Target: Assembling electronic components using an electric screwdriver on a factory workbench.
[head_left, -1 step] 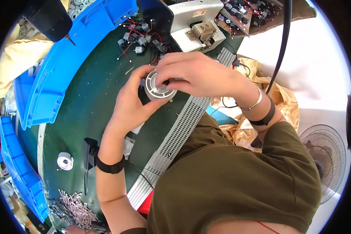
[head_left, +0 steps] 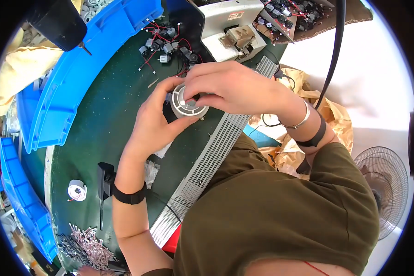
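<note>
A round white plastic housing (head_left: 186, 110) with a slotted ring face stands over the green table. My left hand (head_left: 155, 117) grips it from the left, thumb along its near side and fingers round the far side. Over its middle, my right hand (head_left: 227, 86) is closed, thumb and fingertips pinched at the opening. Whatever those fingertips hold is hidden behind the hand. Beyond both hands lie several small motors (head_left: 169, 48) with red and black wires. A similar white housing (head_left: 77, 190) with a dark centre rests at the left.
Blue bins (head_left: 62, 99) line the left side. A dark power tool (head_left: 60, 25) with a thin bit hangs at upper left. A grey metal fixture (head_left: 232, 27) stands at the back. A perforated metal strip (head_left: 207, 161) edges the table; small metal parts (head_left: 89, 246) lie lower left.
The hanging power tool has shifted slightly right. Both hands remain on the housing in almost the same pose.
</note>
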The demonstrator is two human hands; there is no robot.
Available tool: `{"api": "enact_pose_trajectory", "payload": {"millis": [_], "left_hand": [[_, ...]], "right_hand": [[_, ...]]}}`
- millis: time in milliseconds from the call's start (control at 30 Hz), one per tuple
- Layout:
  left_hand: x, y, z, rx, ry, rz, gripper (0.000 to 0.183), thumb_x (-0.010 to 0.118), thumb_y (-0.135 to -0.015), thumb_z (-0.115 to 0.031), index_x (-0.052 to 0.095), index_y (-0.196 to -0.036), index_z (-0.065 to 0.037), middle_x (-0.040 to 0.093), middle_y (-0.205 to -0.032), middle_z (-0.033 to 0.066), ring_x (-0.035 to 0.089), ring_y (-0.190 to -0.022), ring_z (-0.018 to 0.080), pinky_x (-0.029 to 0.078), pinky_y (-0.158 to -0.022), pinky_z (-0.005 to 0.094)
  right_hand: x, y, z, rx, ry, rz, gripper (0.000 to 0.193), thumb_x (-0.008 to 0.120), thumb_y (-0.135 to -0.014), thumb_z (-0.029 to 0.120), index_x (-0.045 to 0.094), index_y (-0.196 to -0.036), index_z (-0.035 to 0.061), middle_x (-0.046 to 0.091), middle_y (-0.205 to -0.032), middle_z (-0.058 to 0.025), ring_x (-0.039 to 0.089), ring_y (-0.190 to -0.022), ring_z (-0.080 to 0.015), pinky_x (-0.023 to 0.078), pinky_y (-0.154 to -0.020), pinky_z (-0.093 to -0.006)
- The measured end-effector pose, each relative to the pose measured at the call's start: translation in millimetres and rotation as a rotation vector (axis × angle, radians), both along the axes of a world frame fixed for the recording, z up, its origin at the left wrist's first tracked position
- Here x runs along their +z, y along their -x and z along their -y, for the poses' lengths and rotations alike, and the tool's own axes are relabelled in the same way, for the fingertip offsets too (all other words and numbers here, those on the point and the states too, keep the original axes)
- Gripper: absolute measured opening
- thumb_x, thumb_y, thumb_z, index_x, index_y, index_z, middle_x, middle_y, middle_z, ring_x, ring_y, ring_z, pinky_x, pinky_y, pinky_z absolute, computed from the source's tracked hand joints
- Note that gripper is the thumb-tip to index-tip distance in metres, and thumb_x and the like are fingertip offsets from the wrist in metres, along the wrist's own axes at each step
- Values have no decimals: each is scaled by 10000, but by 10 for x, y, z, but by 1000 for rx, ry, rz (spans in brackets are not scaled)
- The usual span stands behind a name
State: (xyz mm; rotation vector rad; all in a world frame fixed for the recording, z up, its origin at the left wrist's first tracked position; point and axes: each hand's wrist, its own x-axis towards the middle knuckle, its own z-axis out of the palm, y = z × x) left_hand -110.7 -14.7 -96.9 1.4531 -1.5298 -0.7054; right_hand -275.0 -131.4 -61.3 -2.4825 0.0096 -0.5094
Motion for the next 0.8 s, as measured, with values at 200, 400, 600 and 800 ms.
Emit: {"api": "enact_pose_trajectory", "payload": {"millis": [200, 400, 600, 800], "left_hand": [[11, -108, 52, -81, 3, 110, 637, 802, -605, -131, 504, -1164, -70, 601, -1069, 128, 584, -995, 291, 464, -823, 353], [9, -99, -4, -96, -26, 51, 747, 813, -588, -144, 448, -1234, -59, 568, -1137, 159, 554, -1062, 309, 452, -864, 367], [-50, 81, -205, 99, 372, 438, 756, 804, -617, -289, 459, -1243, -44, 490, -1233, 196, 512, -1089, 363, 443, -891, 416], [-197, 248, -201, 172, 429, 389, 736, 785, -660, -175, 412, -1277, -27, 487, -1235, 241, 536, -1063, 388, 468, -863, 405]], "right_hand": [[124, -72, 30, 126, 403, -45, 163, 646, -715, 58, 597, -870, 62, 563, -859, -47, 554, -817, -231, 474, -699, -326], [220, -118, 84, 200, 452, -153, 162, 637, -745, 77, 633, -905, 50, 582, -951, -64, 565, -849, -231, 479, -747, -325], [785, -391, 251, -297, 131, 646, 469, 607, -769, -5, 435, -1203, -49, 600, -1009, -104, 562, -849, -122, 465, -706, -254], [1419, -938, 481, 15, -731, 294, 584, 739, -739, 184, 457, -1186, -66, 603, -976, -151, 596, -873, -181, 472, -744, -267]]}}
